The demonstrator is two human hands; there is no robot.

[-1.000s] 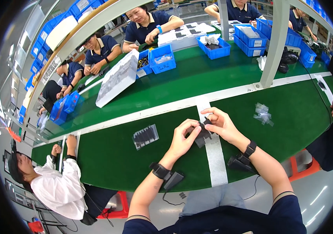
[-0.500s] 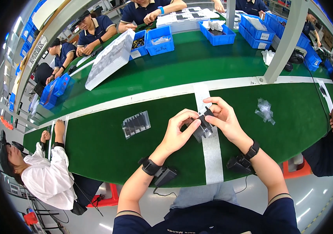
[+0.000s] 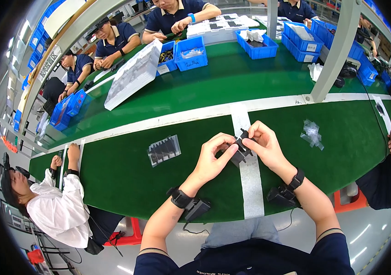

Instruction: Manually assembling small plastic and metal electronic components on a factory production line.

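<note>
Both hands meet over the white strip at mid-bench, gripping one small black plastic part [image 3: 238, 158] with narrow tabs along its edges. My left hand [image 3: 210, 158] pinches its left side between thumb and fingers. On its upper right side, the thumb and curled fingers of my right hand [image 3: 267, 145] press together. The fingers cover much of the part, and its underside is hidden. Left of my hands, a clear sheet bearing a row of black strips [image 3: 164, 150] lies on the green mat. To the right is a loose heap of clear film pieces [image 3: 312, 134].
A grey metal post [image 3: 337, 55] rises from the bench at the right. Beyond the white divider line stand blue bins [image 3: 191, 54] and a tilted white foam tray [image 3: 133, 75]. Black devices [image 3: 197, 209] with cables hang by my wrists. Co-workers sit across and at both sides.
My right index finger, raised before, now curls down closer to the part. A shiny clear patch at the part's lower end no longer shows. The whole view has shifted slightly.
</note>
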